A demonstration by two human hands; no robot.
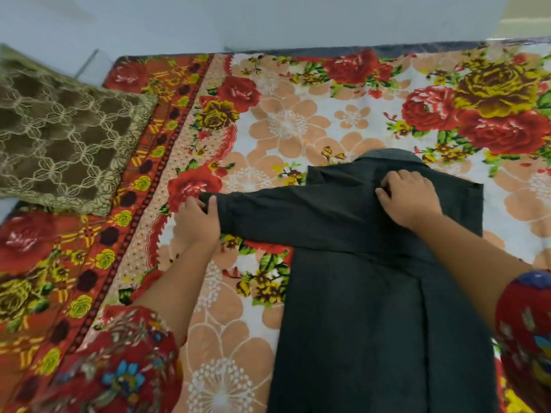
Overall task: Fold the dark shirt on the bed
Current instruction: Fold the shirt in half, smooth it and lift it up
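The dark shirt (372,293) lies flat on the floral bedspread (298,120), collar away from me and hem toward me. Its right side is folded in, leaving a straight edge on the right. One sleeve stretches out to the left across the spread. My left hand (198,220) grips the cuff end of that sleeve, thumb on top. My right hand (407,198) rests on the upper chest just below the collar, fingers curled and pinching the fabric.
A brown and gold patterned cushion (62,135) sits at the left edge of the bed. A pale wall (268,19) runs behind the bed's far edge. The bedspread extends well to the right and beyond the collar.
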